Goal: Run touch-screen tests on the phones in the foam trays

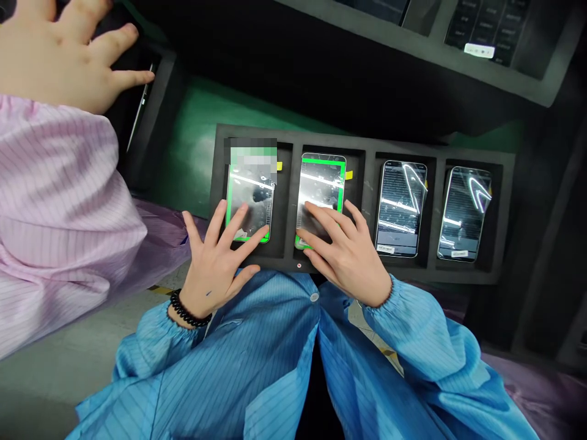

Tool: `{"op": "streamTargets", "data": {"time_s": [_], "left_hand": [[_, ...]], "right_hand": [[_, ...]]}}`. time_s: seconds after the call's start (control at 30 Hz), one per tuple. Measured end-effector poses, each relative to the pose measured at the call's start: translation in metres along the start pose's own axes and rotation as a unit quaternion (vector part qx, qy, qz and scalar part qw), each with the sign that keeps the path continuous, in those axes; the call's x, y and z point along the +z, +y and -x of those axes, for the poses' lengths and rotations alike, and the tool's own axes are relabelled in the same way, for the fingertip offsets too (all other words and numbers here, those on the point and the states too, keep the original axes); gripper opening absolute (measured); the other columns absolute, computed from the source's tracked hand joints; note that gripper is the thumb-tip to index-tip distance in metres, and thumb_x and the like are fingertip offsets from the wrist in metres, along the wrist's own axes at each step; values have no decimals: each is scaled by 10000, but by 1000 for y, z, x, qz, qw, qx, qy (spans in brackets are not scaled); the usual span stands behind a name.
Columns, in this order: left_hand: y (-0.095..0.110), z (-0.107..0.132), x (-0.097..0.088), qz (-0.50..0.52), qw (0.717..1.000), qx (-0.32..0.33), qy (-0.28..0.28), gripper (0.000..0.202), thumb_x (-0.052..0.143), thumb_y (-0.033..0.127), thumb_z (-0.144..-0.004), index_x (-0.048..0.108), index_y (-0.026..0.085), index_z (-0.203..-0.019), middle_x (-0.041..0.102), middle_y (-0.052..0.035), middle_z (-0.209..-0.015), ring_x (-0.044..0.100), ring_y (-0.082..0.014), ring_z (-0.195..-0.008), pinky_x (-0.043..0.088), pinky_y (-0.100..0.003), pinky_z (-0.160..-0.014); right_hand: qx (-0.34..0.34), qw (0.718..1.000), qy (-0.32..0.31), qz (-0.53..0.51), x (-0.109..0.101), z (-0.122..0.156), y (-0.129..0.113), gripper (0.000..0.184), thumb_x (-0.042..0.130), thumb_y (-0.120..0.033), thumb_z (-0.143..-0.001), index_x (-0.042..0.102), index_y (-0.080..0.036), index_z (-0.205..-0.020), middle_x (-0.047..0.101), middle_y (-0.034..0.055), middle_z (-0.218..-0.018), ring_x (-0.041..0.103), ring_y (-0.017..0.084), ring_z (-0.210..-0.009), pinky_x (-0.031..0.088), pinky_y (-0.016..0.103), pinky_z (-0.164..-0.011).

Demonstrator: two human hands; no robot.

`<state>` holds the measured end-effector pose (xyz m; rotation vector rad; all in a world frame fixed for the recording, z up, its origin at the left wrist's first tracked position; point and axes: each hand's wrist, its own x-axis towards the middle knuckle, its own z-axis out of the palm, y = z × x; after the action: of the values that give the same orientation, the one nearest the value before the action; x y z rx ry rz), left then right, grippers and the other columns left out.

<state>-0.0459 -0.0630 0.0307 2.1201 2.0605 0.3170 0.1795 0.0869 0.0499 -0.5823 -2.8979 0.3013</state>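
Observation:
A black foam tray [293,201] lies before me with phones set in its compartments. My left hand [215,269] is open, fingers spread, its fingertips over the lower part of the leftmost phone [250,195]. Over the lower half of the second phone [321,183] my right hand [348,253] reaches with fingers stretched out and apart. Both of these phones show green borders, and a pixelated patch covers the top of the left one. Farther right, a third phone [401,211] and a fourth phone [463,214] show dark screens with lines of text. Whether my fingertips press the glass, I cannot tell.
At the left, another person's hand [68,55] and pink sleeve [55,220] extend over a second dark tray [160,91]. A further foam tray [413,55] holding devices stands at the top right. The green work surface [197,146] shows between the trays.

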Motion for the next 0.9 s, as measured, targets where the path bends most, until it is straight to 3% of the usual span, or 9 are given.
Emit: {"op": "streamTargets", "data": {"time_s": [0.43,0.6,0.73,0.9], "left_hand": [[-16,-40,-6,-6,1000,5,16,550,404,518,-1026,430,343,-1547,140,-84,-1726,105,-402,-1604,-65,-782,-1204],[-22,-42,-9,-21,998,60,24,555,459,546,-1005,473,315,-1509,128,-68,-1727,50,-358,-1616,-127,-704,-1236],[-24,-32,-10,10,991,129,34,529,350,562,-1030,532,306,-1455,270,-73,-1692,102,-316,-1617,-100,-693,-1253],[-19,-36,-7,-2,995,96,39,526,349,520,-1039,536,270,-1463,210,-94,-1707,37,-295,-1623,-127,-643,-1262]], "right_hand": [[-4,999,-7,34,-6,-28,20,266,503,-309,-1038,699,-187,-1169,509,153,-1566,544,297,-1325,349,593,-1176],[-11,999,-2,39,-9,-34,23,264,507,-302,-1030,706,-176,-1149,522,160,-1554,549,303,-1323,362,597,-1167],[-16,999,-7,39,-12,-30,19,268,507,-297,-1027,707,-172,-1156,553,151,-1527,561,292,-1304,376,590,-1163],[-24,999,-9,43,-13,-29,16,266,499,-291,-1026,711,-163,-1122,571,150,-1510,575,286,-1279,393,596,-1151]]}}
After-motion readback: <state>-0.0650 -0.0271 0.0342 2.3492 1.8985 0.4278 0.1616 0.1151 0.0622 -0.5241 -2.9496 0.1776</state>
